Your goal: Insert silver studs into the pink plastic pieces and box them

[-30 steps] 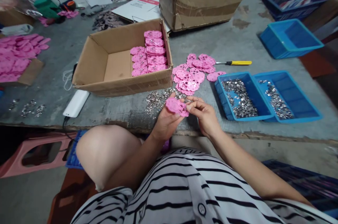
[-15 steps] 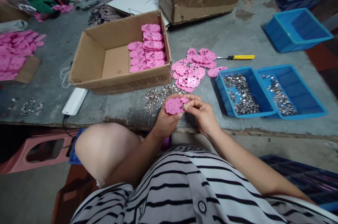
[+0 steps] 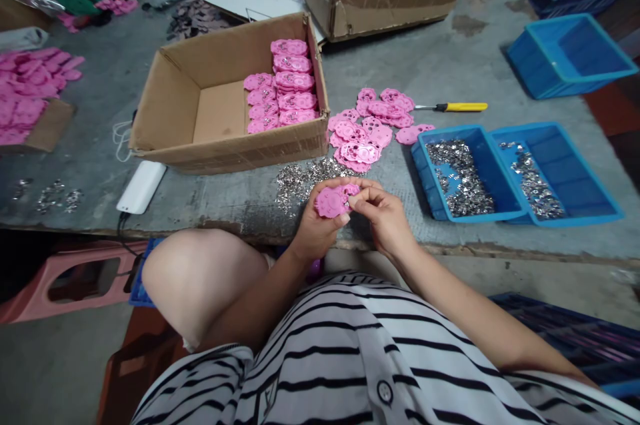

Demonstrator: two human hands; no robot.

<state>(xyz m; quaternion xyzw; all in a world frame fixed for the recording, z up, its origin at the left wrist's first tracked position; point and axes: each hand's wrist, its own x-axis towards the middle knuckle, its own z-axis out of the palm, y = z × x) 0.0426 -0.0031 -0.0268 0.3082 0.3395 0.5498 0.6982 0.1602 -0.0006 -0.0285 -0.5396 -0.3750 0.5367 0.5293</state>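
Your left hand [image 3: 315, 228] clasps the pink piece [image 3: 330, 202], likely light and stiff, by its rim; your right hand [image 3: 388, 217] pinches its end.

Looks matt, like plastic, on the pink cutout [image 3: 330, 203]; glints as glossy metal in the loose fittings [image 3: 294, 183]; shows smooth plastic on the blue bins [image 3: 583, 178], roughness (blotchy in patches) on the worktop [image 3: 225, 199].
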